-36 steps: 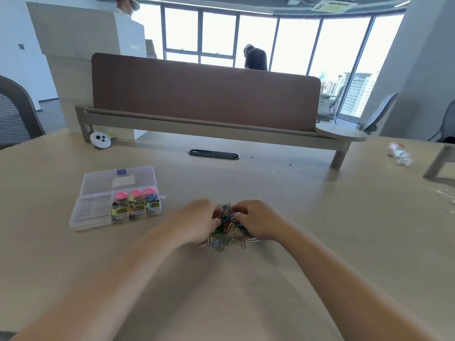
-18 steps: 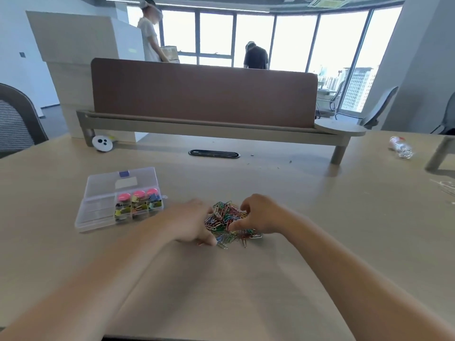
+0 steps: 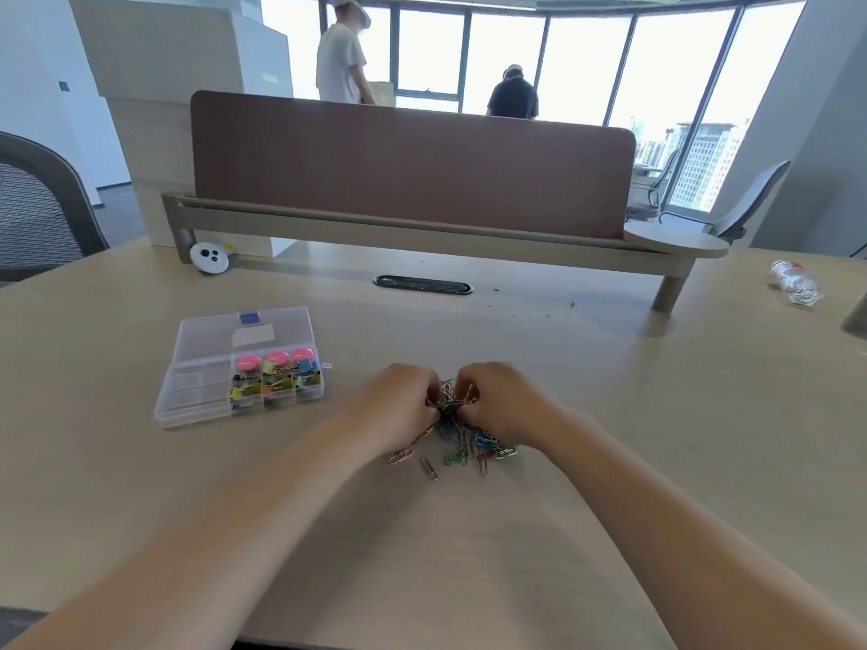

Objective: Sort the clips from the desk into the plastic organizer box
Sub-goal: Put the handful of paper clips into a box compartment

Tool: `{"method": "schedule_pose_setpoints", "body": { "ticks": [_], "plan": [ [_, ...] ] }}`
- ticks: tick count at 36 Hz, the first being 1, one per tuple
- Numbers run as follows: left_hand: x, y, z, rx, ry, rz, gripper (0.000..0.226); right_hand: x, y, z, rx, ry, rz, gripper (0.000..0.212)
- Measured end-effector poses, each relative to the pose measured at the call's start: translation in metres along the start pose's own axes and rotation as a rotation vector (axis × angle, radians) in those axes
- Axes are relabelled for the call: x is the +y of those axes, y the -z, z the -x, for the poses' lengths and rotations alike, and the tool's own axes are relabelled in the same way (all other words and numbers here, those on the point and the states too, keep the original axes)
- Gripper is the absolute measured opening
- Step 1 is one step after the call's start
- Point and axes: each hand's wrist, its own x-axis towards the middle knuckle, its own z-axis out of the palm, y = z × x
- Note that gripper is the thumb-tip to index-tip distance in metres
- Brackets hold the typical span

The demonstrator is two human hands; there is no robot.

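White label on organizer box unreadable, bunch of coloured clips gripped by curled left hand and right hand

A wide, light wooden worktop filled the foreground, with an oval black cable slot set in it. Behind the slot stood a long brown partition panel on a beige rail, which ended at the right in a round beige shelf. A grey mesh chair stood at the left and a thin grey chair at the right. Tall dark-framed windows gave strong daylight. Two persons stood before them, near a pale wooden cabinet.
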Motion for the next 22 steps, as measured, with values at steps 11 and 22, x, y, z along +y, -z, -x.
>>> {"method": "schedule_pose_setpoints", "body": {
  "ticks": [11, 22],
  "plan": [
    [-0.004, 0.001, -0.004, 0.097, -0.018, 0.054, 0.013, 0.004, 0.009, 0.000, 0.071, 0.010, -0.048, 0.004],
    [0.000, 0.023, -0.001, 0.081, -0.014, 0.149, 0.009, -0.010, 0.030, 0.008, 0.026, 0.004, -0.151, 0.006]
  ]
}}
